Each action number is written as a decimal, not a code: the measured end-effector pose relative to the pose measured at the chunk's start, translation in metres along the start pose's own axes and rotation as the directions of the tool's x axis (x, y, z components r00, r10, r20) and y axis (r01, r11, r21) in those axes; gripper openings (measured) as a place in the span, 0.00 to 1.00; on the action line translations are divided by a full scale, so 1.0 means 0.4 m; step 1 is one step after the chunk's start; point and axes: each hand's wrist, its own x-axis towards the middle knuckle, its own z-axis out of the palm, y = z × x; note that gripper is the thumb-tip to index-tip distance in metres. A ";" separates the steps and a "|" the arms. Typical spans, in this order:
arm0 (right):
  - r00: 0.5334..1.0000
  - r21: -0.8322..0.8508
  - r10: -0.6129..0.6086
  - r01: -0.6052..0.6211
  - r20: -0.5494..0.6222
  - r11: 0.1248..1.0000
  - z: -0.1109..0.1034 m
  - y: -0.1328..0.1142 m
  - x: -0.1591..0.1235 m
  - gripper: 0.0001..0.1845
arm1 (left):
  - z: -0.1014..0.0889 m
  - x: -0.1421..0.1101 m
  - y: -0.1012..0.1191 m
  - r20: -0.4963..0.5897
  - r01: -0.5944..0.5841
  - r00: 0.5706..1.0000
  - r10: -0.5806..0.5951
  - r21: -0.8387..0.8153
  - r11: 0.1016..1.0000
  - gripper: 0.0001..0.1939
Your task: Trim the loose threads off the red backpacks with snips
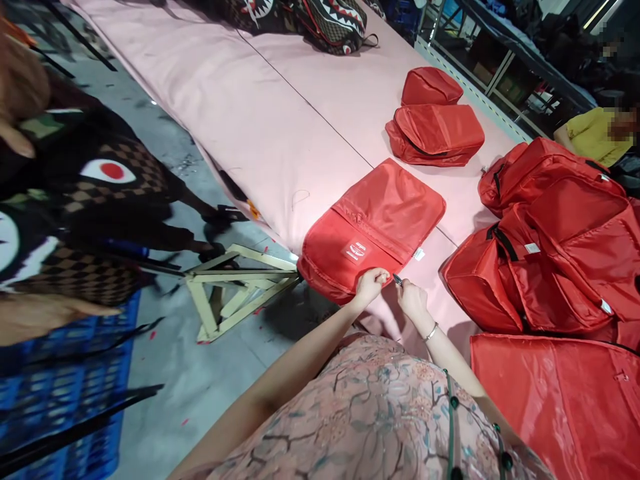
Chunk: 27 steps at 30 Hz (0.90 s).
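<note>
A red fabric bag point(395, 207) lies flat in front of me at the table's edge, with a printed white logo on its near panel and a small white tag at its side. My left hand point(371, 287) is closed in a pinch at the bag's near corner, apparently on its edge. Just to the right, my right hand point(413, 301) is closed around small thread snips point(398, 280), whose dark tip points toward the left fingertips. Most of the snips is hidden in the palm.
Several red bags point(560, 260) are heaped at the right, with two more point(435, 137) farther back. The pink-covered table point(260, 100) carries patterned bags point(330, 27) at its far end. At left, another person's hands hold a shark-patterned bag point(110, 173) above a blue crate point(80, 387).
</note>
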 end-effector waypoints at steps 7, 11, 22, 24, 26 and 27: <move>1.000 0.221 -0.002 0.002 0.000 0.975 0.022 0.034 -0.009 0.23 | -0.091 -0.062 0.017 0.252 -0.091 0.958 0.136 -0.182 0.979 0.12; 1.000 0.466 -0.020 0.020 -0.005 0.885 0.063 0.039 -0.028 0.24 | -0.224 -0.144 -0.043 0.470 -0.047 0.880 0.064 -0.049 0.998 0.09; 1.000 0.697 0.004 -0.002 -0.002 0.717 0.122 -0.051 -0.005 0.24 | -0.451 -0.157 -0.126 -0.046 0.136 0.989 -0.138 0.631 0.763 0.10; 0.999 0.702 0.018 -0.033 0.029 0.711 0.136 -0.062 0.007 0.23 | -0.433 -0.133 -0.106 -0.071 0.045 0.997 -0.008 0.539 0.841 0.13; 0.997 0.755 0.048 -0.076 0.060 0.652 0.152 -0.071 0.016 0.23 | -0.395 -0.115 -0.094 -0.054 -0.057 0.994 0.091 0.446 0.893 0.16; 0.994 0.792 0.073 -0.105 0.076 0.602 0.160 -0.075 0.020 0.23 | -0.369 -0.108 -0.090 -0.018 -0.106 0.992 0.124 0.411 0.906 0.16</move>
